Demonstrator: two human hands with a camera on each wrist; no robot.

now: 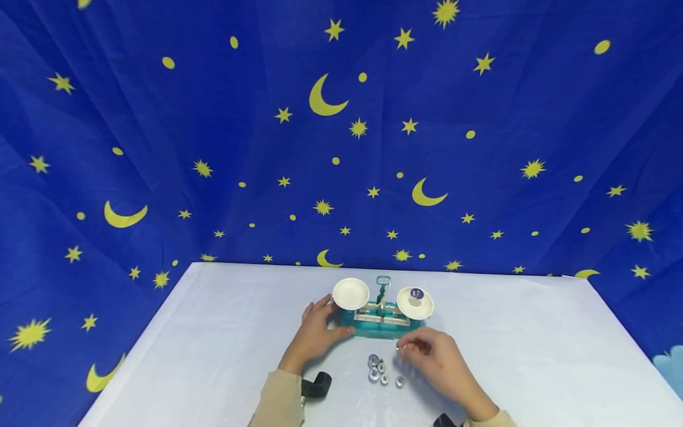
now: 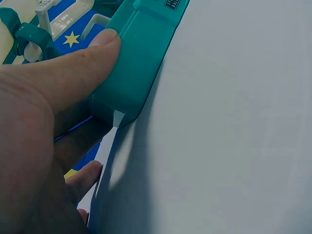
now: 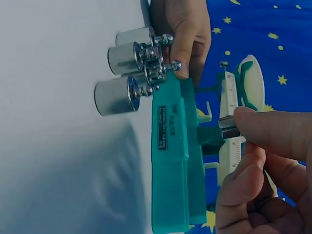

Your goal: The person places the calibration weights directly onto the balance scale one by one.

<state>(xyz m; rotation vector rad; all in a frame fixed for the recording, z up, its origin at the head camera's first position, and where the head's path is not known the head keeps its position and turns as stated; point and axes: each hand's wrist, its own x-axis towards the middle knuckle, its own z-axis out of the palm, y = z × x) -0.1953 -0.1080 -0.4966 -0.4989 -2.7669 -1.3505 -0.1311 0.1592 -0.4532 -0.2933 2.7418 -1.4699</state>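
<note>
Right hand (image 1: 439, 363) pinches weight (image 3: 227, 127); left hand (image 1: 315, 333) holds balance (image 1: 373, 330), silvery piece (image 1: 416, 298) in right pan (image 1: 427, 309).

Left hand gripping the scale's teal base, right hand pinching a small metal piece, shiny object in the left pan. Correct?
No: the head view shows the shiny object in the right pan. Left hand gripping the teal base, right hand pinching the metal piece: both correct.
</note>
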